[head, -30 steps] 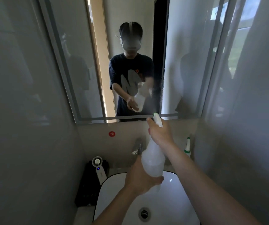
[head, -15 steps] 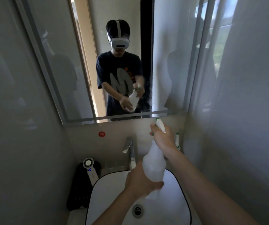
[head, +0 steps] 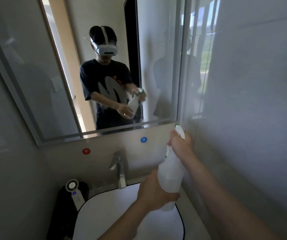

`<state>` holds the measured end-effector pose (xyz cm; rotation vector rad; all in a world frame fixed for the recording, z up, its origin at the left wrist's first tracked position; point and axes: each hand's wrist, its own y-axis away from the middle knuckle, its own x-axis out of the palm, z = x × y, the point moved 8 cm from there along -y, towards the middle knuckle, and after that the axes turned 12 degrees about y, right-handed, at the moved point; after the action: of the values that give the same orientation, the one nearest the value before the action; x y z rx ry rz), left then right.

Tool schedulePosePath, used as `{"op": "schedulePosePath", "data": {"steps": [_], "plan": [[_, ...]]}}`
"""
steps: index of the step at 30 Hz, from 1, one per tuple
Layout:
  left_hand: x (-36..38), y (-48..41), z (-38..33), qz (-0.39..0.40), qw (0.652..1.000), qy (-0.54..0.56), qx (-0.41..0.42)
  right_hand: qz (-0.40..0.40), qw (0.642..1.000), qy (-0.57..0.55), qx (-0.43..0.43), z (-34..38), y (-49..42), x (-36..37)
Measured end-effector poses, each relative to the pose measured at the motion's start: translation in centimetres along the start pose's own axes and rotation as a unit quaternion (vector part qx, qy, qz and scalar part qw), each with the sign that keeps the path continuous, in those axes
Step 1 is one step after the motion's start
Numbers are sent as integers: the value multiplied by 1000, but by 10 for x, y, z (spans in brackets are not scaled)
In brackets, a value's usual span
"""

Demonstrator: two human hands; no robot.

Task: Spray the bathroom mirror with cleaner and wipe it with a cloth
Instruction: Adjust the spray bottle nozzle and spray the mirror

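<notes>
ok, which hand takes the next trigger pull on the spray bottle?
Right. The right hand already wraps the trigger head of the spray bottle, just below the mirror; the left hand only grips its base.

- Only one view is given, taken from a camera worn on the person's head.
- The scene is faced forward and down, with the mirror [head: 94, 66] across the upper part and the sink [head: 115, 208] at the lower edge.
- Everything is seen from close range, and straight edges are bent by the wide lens.
- The headset [head: 107, 48] is shown reflected in the mirror.
</notes>
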<state>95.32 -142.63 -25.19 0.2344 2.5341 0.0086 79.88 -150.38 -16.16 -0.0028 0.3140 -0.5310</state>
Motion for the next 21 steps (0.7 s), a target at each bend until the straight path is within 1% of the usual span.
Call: {"op": "schedulePosePath", "data": {"steps": [4, 10, 15, 18, 21], "plan": [[4, -2, -11, -5, 1000, 0, 7, 2, 1000, 7, -6, 1, -6, -19], [9, -6, -29, -8, 1000, 19, 20, 3, 998, 41, -39, 15, -18, -39], [4, -12, -47, -18, 999, 21, 27, 11, 999, 2, -46, 39, -23, -44], [-4, -17, -59, -28, 999, 18, 38, 10, 997, -16, -68, 59, -26, -46], [-16, -23, -75, -46, 997, -8, 54, -6, 996, -14, -93, 76, -31, -55]]}}
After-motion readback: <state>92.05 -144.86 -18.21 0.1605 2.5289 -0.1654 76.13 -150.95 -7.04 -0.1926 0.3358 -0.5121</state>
